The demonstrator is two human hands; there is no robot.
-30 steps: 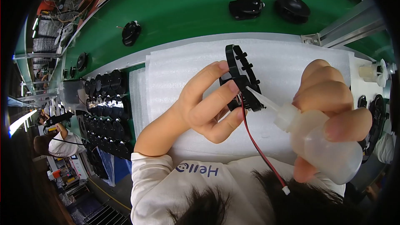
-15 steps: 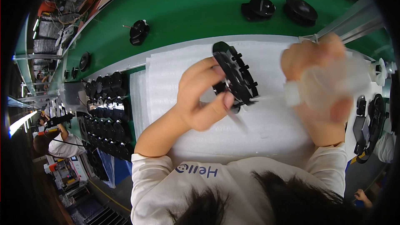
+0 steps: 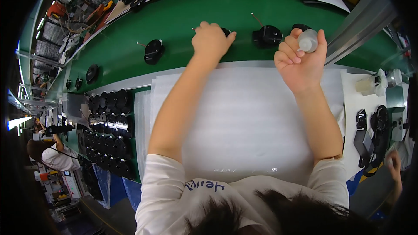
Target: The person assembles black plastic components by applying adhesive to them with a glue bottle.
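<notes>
My left hand reaches out over the green surface, its fingers and thumb around a black round part. Most of that part is hidden beneath the hand. My right hand is raised at the far right of the white mat, closed around a small translucent squeeze bottle with a narrow nozzle. Behind this hand a dark round part shows only in part. Between the two hands sits a black round part with a thin wire; a similar wired part lies left of my left hand.
A white foam sheet covers the work area before me. Rows of black parts stand at the left. A metal post rises at the right, near a translucent cup and black tools. Other people work at both sides.
My left hand has carried the black part from above the foam sheet away to the green surface. My right hand, blurred before, has moved left and slightly away with the bottle.
</notes>
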